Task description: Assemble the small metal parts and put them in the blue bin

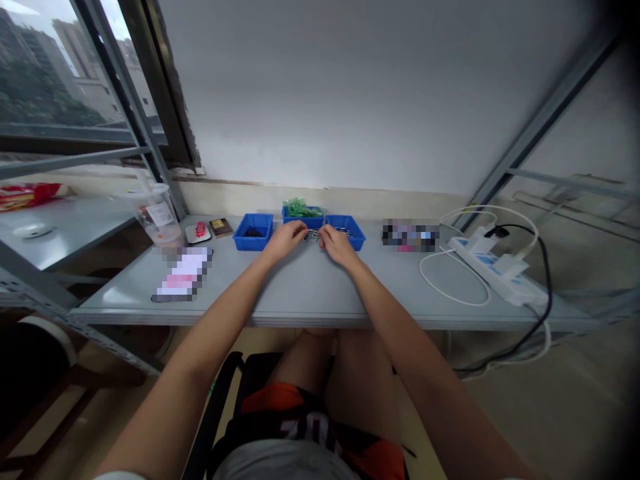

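Note:
My left hand (289, 240) and my right hand (336, 241) meet over the back middle of the desk, fingers pinched closed. Between the fingertips shows a small shiny metal piece (313, 234), too small to name. Right behind my right hand stands a blue tray (359, 240) with silvery metal pieces in it, partly covered by the hand. Left of my left hand is another blue tray (240, 241) containing small dark pieces. A third blue tray (303, 220) at the back holds green translucent packets (300, 207).
On the left lie a phone (183, 273), a plastic cup with a lid (160, 217), a small white dish with a red packet (200, 231) and a dark box (220, 227). To the right are a blurred-out object (410, 236), a white power strip (500, 270) and looping cables.

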`<state>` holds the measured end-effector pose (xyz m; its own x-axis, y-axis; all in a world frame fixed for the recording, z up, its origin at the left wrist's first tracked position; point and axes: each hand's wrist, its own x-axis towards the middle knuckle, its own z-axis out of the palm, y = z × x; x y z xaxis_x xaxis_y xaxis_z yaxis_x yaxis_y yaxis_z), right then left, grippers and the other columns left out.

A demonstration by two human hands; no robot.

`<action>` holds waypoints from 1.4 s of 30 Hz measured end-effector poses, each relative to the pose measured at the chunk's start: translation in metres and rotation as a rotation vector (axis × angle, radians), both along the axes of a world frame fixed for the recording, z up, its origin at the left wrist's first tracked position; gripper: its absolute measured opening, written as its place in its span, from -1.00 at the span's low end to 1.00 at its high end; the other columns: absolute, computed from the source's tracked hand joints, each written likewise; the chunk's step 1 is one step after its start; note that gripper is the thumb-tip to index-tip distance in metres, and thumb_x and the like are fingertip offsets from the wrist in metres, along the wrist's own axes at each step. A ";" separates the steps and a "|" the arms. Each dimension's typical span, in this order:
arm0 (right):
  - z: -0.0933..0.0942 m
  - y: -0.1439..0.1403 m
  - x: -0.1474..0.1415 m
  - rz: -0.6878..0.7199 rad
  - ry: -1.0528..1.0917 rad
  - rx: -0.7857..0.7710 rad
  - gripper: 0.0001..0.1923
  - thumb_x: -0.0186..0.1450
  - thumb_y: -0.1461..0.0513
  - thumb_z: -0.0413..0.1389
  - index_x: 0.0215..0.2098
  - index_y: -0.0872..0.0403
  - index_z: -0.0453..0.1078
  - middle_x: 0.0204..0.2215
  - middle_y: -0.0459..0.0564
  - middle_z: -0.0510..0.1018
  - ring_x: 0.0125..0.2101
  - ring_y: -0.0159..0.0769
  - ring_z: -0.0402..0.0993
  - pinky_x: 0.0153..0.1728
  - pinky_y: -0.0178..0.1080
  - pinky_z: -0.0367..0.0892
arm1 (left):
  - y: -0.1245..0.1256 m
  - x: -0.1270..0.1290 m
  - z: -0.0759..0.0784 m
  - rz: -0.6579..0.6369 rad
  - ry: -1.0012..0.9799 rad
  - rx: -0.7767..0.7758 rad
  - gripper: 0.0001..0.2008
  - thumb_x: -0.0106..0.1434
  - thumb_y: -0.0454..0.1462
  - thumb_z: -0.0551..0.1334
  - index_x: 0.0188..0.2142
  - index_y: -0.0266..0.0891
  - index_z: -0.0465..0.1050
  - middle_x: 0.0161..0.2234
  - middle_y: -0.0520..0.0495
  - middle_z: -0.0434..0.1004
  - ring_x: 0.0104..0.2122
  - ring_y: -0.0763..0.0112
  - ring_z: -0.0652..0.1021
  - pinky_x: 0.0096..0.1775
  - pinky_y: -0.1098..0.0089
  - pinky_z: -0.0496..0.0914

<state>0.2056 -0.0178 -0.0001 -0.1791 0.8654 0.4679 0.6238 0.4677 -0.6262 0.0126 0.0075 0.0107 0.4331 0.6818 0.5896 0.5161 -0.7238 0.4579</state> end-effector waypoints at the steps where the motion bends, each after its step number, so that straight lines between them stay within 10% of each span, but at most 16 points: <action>1: -0.001 0.000 0.000 0.004 0.002 -0.001 -0.72 0.41 0.09 -0.17 -0.37 0.01 0.24 -0.54 -0.13 0.47 -0.46 -0.33 0.40 -0.24 -0.27 0.23 | 0.000 0.000 0.000 0.002 0.002 0.000 -0.82 0.34 -0.23 0.14 -0.26 -0.27 0.47 -0.28 -0.10 0.57 -0.32 0.35 0.51 -0.23 0.38 0.34; 21: 0.004 -0.004 -0.001 -0.087 -0.005 0.067 -0.75 0.37 0.15 -0.08 -0.07 0.04 0.31 -0.44 -0.06 0.51 -0.40 -0.25 0.42 -0.20 -0.22 0.26 | -0.002 -0.001 0.003 0.075 0.041 -0.026 -0.74 0.39 -0.23 0.04 -0.33 -0.28 0.44 -0.43 -0.08 0.50 -0.40 0.36 0.46 -0.30 0.41 0.27; 34: 0.002 -0.001 -0.004 0.040 -0.116 0.138 -0.75 0.19 0.34 -0.08 -0.28 0.06 0.41 -0.27 0.01 0.51 -0.24 -0.24 0.39 -0.09 -0.18 0.26 | 0.001 0.000 0.000 0.017 0.072 -0.042 -0.76 0.38 -0.27 0.03 -0.32 -0.28 0.44 -0.37 -0.09 0.52 -0.37 0.37 0.46 -0.26 0.41 0.30; 42: 0.005 0.009 0.013 -0.358 0.136 0.211 -0.62 0.28 0.23 -0.05 0.01 0.10 0.38 -0.02 0.15 0.50 -0.22 -0.22 0.46 -0.02 -0.12 0.31 | 0.002 -0.002 -0.004 0.082 0.002 -0.082 -0.71 0.35 -0.21 0.12 0.02 -0.25 0.36 -0.32 -0.10 0.56 -0.37 0.34 0.52 -0.27 0.38 0.35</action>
